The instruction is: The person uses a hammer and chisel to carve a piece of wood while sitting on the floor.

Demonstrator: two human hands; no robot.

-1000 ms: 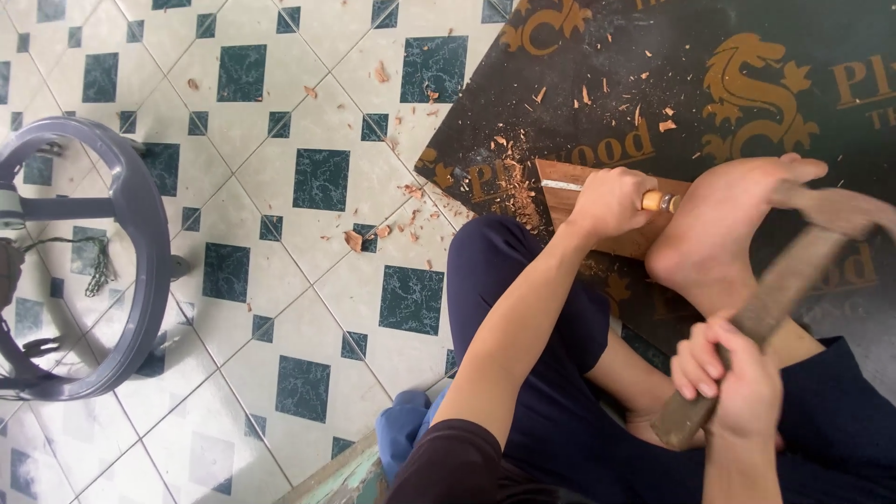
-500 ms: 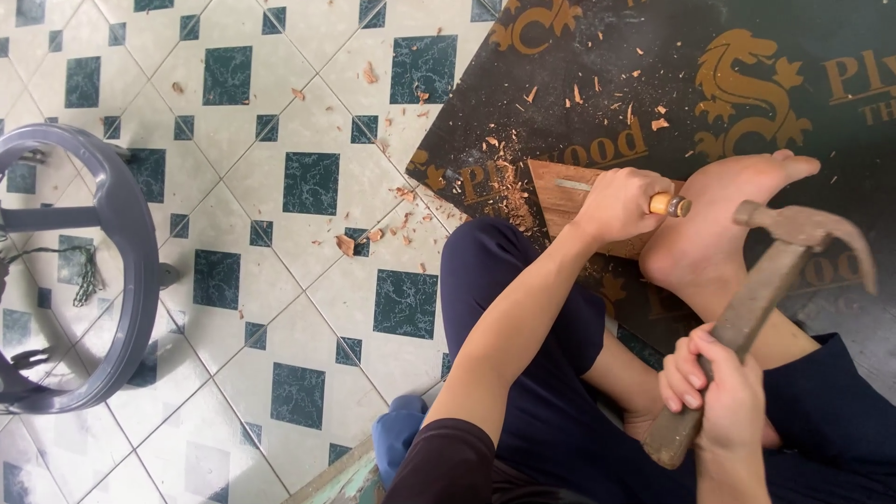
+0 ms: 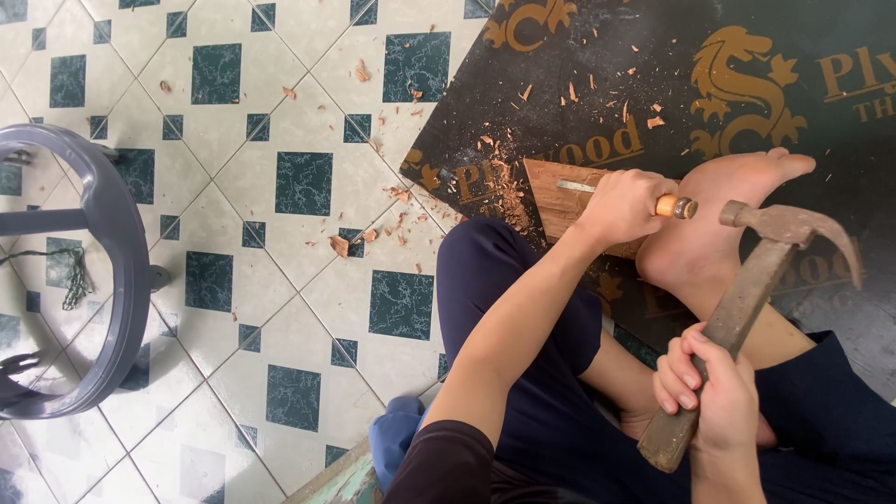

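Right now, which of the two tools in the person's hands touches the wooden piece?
The chisel in the left hand: its blade lies on the wooden block. The hammer in the right hand is raised clear.

Black sheet (image 3: pixel 747 56) on floor, gold dragon emblems and lettering.

Our left hand (image 3: pixel 623 207) covers most of the chisel (image 3: pixel 674 206); only the handle's end and a strip of blade show. The wood block (image 3: pixel 553 191) is partly hidden by that hand and our foot (image 3: pixel 719 224). Our right hand (image 3: pixel 714 392) wraps the middle of the hammer (image 3: pixel 747 299) handle. The black sheet (image 3: pixel 616 84) runs off the top and right edges. The grey chair (image 3: pixel 112 280) is cut by the left edge.
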